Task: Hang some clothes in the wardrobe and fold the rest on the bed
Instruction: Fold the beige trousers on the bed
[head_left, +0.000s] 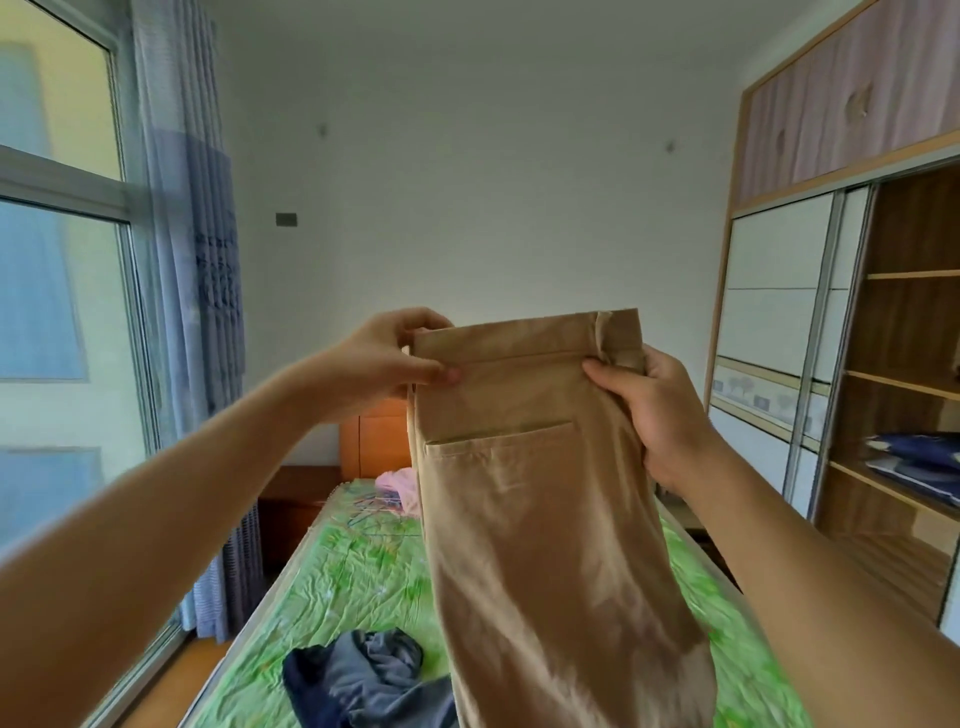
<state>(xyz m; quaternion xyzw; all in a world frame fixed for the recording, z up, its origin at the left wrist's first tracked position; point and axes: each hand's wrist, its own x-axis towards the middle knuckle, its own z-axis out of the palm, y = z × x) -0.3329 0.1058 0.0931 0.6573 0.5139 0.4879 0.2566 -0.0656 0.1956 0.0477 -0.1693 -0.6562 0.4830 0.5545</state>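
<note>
Tan trousers (540, 499) hang in the air above the bed (358, 566), held up by the waistband with a back pocket facing me. My left hand (384, 358) pinches the waistband's left end. My right hand (660, 410) grips its right end near a belt loop. A crumpled dark blue and grey garment (363, 675) lies on the near part of the green bedspread. A pink garment (402, 486) and several wire hangers (371, 506) lie at the far end of the bed. The wardrobe (904, 364) stands open on the right.
Folded dark blue bedding (919, 460) lies on a wardrobe shelf. A sliding white wardrobe door (769, 322) is beside the opening. A window (57, 291) and blue curtain (202, 270) fill the left side. A wooden nightstand (296, 499) sits beside the orange headboard (374, 439).
</note>
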